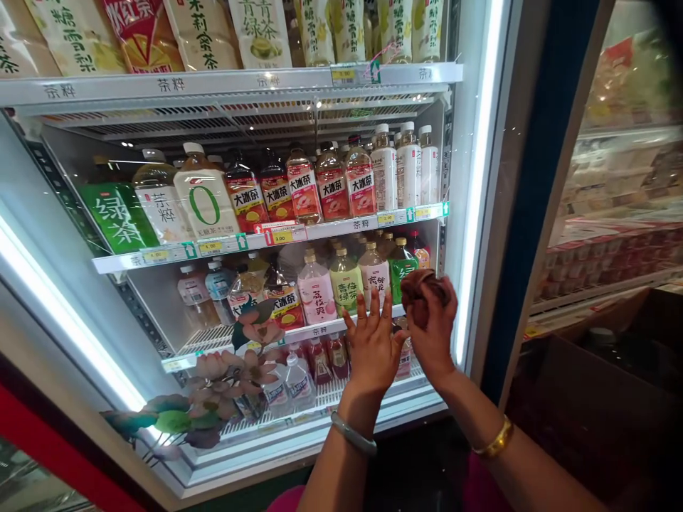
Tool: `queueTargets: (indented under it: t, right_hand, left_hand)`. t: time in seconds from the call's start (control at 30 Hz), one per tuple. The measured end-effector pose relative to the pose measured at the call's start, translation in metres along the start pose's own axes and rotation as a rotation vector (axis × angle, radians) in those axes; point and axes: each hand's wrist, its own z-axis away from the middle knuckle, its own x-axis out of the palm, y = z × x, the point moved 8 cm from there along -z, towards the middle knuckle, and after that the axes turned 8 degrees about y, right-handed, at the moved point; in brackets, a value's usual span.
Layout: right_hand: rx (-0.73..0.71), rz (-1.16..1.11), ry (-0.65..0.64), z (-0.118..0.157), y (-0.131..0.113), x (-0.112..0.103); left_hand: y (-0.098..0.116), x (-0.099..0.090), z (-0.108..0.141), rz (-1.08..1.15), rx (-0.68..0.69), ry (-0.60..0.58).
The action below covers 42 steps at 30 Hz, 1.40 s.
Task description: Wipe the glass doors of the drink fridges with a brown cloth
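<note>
My left hand (372,348), with a pale bangle at the wrist, has its fingers spread in front of the glass door of a lit drinks cooler. Whether its fingertips press on the glass I cannot tell. Close by on the right, my right hand (435,331) grips a crumpled brown cloth (424,290) up near the door's right side. A gold bangle (496,437) circles that wrist. Behind the hands stand a pink-labelled bottle (316,288), a yellow-green one (346,281) and a green one (401,267) on a shelf, partly covered by my fingers.
Lotus flower decorations (229,377) cover the lower left of the door. Bright light strips (483,171) run down both sides. Several tea bottles (360,178) fill the middle shelf. A dark box (608,363) stands at right, before shelves of packaged goods (613,263).
</note>
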Motion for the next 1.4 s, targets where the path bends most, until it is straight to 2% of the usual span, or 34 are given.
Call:
queueTargets:
  t: [0.03, 0.1, 0.2, 0.3, 0.37, 0.43, 0.5, 0.53, 0.6, 0.67, 0.73, 0.8, 0.83, 0.93, 1.0, 1.07, 1.17, 1.23, 1.27, 1.33, 1.4]
  right_hand:
    - [-0.056, -0.010, -0.053, 0.010, -0.007, 0.003]
    - [-0.057, -0.017, -0.092, 0.023, -0.003, 0.002]
    - [0.064, 0.012, 0.052, 0.014, 0.019, -0.010]
    - [0.140, 0.047, 0.163, -0.002, 0.017, -0.009]
    - [0.092, 0.053, 0.096, 0.001, -0.003, 0.003]
    - [-0.027, 0.049, -0.065, 0.019, -0.024, 0.017]
    - [-0.137, 0.032, -0.183, 0.042, -0.031, 0.022]
    - [-0.162, 0.023, -0.195, 0.048, -0.027, 0.019]
    - [-0.132, 0.020, -0.116, 0.044, -0.007, 0.007]
    - [-0.013, 0.049, 0.050, 0.023, 0.015, -0.006]
    - [0.069, 0.080, 0.185, 0.001, 0.021, -0.009]
    - [0.030, 0.080, 0.201, -0.010, 0.003, 0.000]
    - [-0.026, 0.074, 0.150, -0.008, -0.012, 0.008]
    - [-0.176, 0.052, -0.101, 0.025, -0.043, 0.031]
    - [-0.225, 0.038, -0.210, 0.051, -0.043, 0.034]
    - [-0.214, 0.025, -0.205, 0.059, -0.028, 0.027]
    - [-0.132, 0.018, -0.012, 0.034, -0.005, 0.010]
    - [-0.112, 0.032, 0.111, 0.015, -0.007, 0.005]
    - [-0.122, 0.038, 0.128, 0.011, -0.014, 0.007]
    - [-0.178, 0.047, 0.046, 0.014, -0.035, 0.020]
    - [-0.275, 0.031, -0.090, 0.033, -0.055, 0.034]
  left_hand:
    - [-0.005, -0.003, 0.000, -0.007, 0.001, 0.005]
    - [-0.011, -0.008, 0.000, -0.015, 0.009, 0.003]
    - [-0.015, -0.009, 0.004, -0.023, 0.009, -0.013]
    - [-0.015, -0.009, 0.008, -0.028, 0.007, -0.022]
    - [-0.016, -0.009, 0.009, -0.028, 0.014, -0.022]
    - [-0.018, -0.010, 0.010, -0.027, 0.031, -0.017]
    - [-0.020, -0.012, 0.011, -0.027, 0.047, -0.018]
    - [-0.021, -0.014, 0.012, -0.028, 0.051, -0.019]
    - [-0.023, -0.017, 0.013, -0.033, 0.046, -0.024]
    - [-0.024, -0.020, 0.014, -0.036, 0.040, -0.031]
    - [-0.025, -0.021, 0.016, -0.034, 0.037, -0.041]
    - [-0.026, -0.021, 0.017, -0.028, 0.032, -0.048]
    - [-0.027, -0.020, 0.017, -0.024, 0.027, -0.050]
    - [-0.031, -0.018, 0.019, -0.010, 0.020, -0.047]
    - [-0.033, -0.018, 0.020, -0.003, 0.021, -0.044]
    - [-0.034, -0.020, 0.020, -0.005, 0.021, -0.037]
    - [-0.036, -0.024, 0.021, -0.025, 0.022, -0.020]
    - [-0.037, -0.025, 0.021, -0.039, 0.026, -0.008]
    - [-0.037, -0.025, 0.021, -0.045, 0.029, -0.004]
    - [-0.037, -0.024, 0.022, -0.055, 0.028, 0.005]
    - [-0.038, -0.024, 0.022, -0.060, 0.023, 0.015]
